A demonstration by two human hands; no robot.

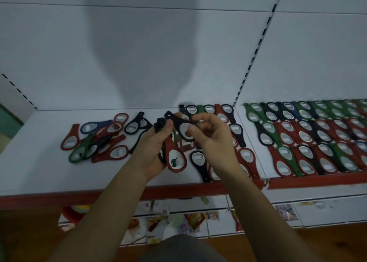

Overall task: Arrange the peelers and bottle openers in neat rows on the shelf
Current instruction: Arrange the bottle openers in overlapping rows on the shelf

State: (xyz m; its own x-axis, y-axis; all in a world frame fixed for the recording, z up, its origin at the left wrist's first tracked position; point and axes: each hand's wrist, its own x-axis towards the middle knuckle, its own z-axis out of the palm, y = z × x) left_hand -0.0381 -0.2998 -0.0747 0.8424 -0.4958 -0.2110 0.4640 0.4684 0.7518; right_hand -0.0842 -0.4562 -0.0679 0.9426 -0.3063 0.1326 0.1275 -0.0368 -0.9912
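Pinching a black opener (pixel 181 126) with right hand (pixel 213 142), left hand (pixel 151 148) gripping a bunch of openers (pixel 175 158). White shelf (pixel 39 172) shows between left pile (pixel 95 142) and red edge (pixel 178 191).

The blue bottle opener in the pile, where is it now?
Head view: the blue bottle opener lies left of the left hand, at the far edge of the pile, beside a red opener.

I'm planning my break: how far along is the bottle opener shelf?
Done: the right shelf section holds tidy rows of bottle openers. In hand: the left hand grips a bundle of openers, and the right hand pinches a black opener. Left: the jumbled pile on the left section needs lining up.
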